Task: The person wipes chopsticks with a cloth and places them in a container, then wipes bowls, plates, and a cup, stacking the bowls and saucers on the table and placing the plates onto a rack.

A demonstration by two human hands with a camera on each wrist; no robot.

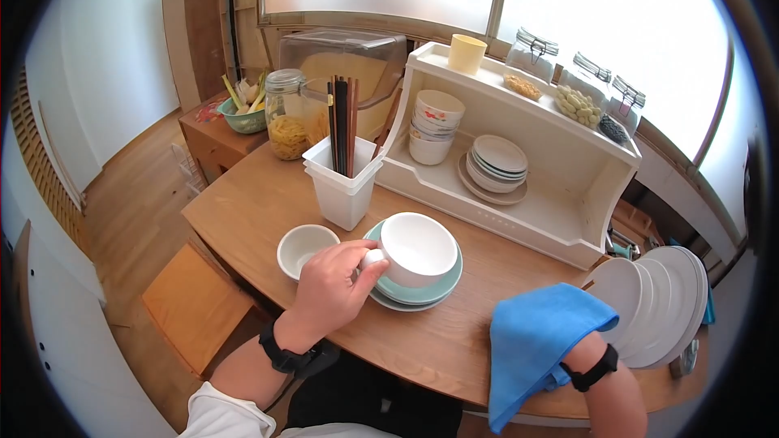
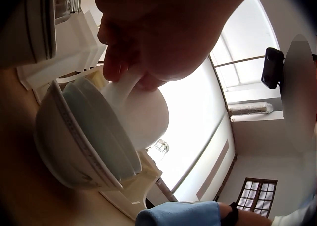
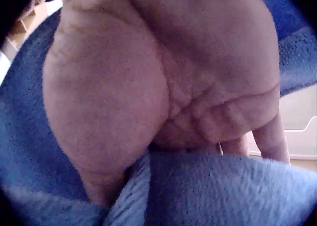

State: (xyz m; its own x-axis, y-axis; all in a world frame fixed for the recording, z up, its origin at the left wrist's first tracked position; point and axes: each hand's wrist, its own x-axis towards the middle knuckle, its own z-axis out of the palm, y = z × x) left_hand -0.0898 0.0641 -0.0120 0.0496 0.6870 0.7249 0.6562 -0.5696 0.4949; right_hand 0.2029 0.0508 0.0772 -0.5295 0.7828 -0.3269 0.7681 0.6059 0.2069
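My left hand [image 1: 334, 284] pinches the handle of a white cup [image 1: 418, 245], which is over a stack of pale green plates [image 1: 442, 285]. In the left wrist view the fingers of the left hand [image 2: 148, 43] hold the handle of the white cup [image 2: 148, 114]. At the right of the table, my right hand [image 1: 586, 350] is inside a blue cloth [image 1: 540, 332], its fingers mostly covered. The right wrist view shows the palm of the right hand [image 3: 163, 77] with the blue cloth [image 3: 223, 186] wrapped about it and held between thumb and fingers.
A small bowl [image 1: 294, 253] stands left of the plates. Behind are a white holder [image 1: 345, 199] with chopsticks and a white shelf [image 1: 552, 223] with stacked bowls [image 1: 432, 126] and dishes [image 1: 497, 164]. Large white plates [image 1: 625, 300] stand upright at the right. A stool [image 1: 195, 304] is at the left.
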